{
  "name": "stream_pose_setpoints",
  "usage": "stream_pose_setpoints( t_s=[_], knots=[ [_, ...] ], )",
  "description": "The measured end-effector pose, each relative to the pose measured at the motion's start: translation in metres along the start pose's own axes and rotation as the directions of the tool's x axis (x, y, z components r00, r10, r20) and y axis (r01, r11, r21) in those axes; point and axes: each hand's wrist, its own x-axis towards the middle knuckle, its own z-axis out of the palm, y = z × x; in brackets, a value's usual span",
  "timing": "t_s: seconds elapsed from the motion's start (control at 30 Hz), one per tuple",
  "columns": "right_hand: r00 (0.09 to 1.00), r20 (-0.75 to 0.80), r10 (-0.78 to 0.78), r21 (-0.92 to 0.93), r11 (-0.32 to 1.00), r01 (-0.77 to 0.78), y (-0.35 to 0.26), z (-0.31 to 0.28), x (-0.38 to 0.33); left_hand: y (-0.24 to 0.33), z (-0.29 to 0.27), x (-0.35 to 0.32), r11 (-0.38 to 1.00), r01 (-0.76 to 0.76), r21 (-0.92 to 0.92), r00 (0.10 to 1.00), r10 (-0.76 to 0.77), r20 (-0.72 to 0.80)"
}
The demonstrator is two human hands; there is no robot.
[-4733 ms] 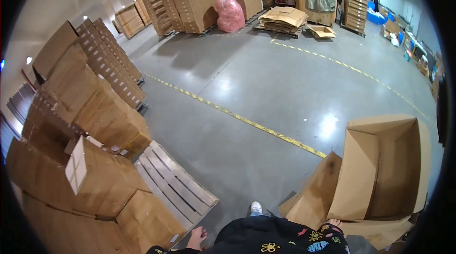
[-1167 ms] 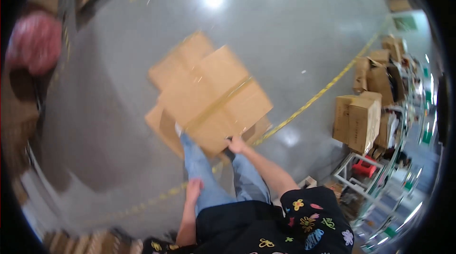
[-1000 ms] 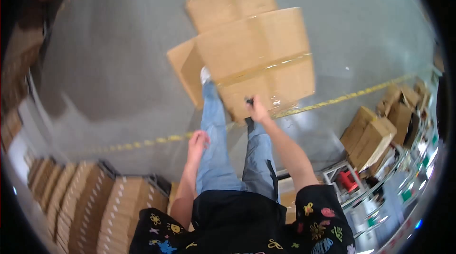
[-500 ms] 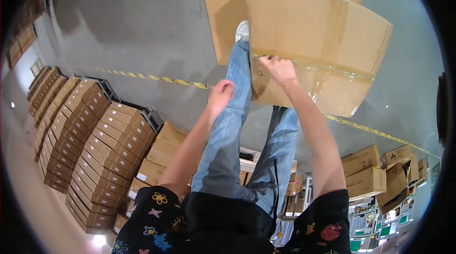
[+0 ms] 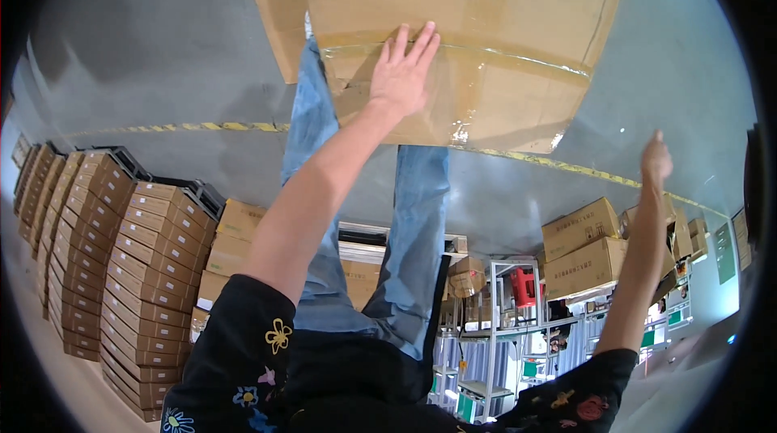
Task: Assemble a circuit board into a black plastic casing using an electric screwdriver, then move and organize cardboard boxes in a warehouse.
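Note:
A large brown cardboard box, with clear tape along its seam and across its middle, lies in front of my legs. My left hand rests palm down on it, fingers spread across the taped seam. My right hand is stretched far out to the right, away from the box. Its fingers look curled, with one digit pointing up; anything inside them is hidden. A side flap of the box sticks out at the left and mostly covers my shoe.
Tall stacks of brown cartons stand at the left. More cartons are piled at the right, near a metal rack with a red object. Yellow-striped tape crosses the grey floor.
My left hand has moved from beside my leg onto the box and spread its fingers. My right hand has left the seam and swung out to the right. The view has shifted.

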Motion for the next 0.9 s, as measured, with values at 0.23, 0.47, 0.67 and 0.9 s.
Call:
stream_pose_setpoints(
  t_s=[0.23,0.47,0.67,0.9],
  knots=[
    [0.750,-0.428,-0.504,0.426,0.619,0.660,-0.025,-0.030,-0.072,0.042,0.002,0.001,0.990,0.132,0.048,0.970,-0.139,0.198],
    [0.671,-0.571,-0.473,0.487,0.462,0.741,-0.270,-0.073,-0.110,0.032,0.006,0.025,0.997,0.044,-0.062,0.999,-0.043,0.011],
    [0.781,-0.312,-0.540,0.443,0.645,0.623,-0.308,-0.113,-0.135,0.028,0.004,0.005,0.974,0.146,-0.175,0.958,-0.183,-0.222],
    [0.795,-0.318,-0.516,0.698,0.440,0.565,-0.253,-0.129,-0.156,0.100,-0.027,-0.101,0.903,0.155,-0.400,0.955,-0.240,-0.171]
  ],
)
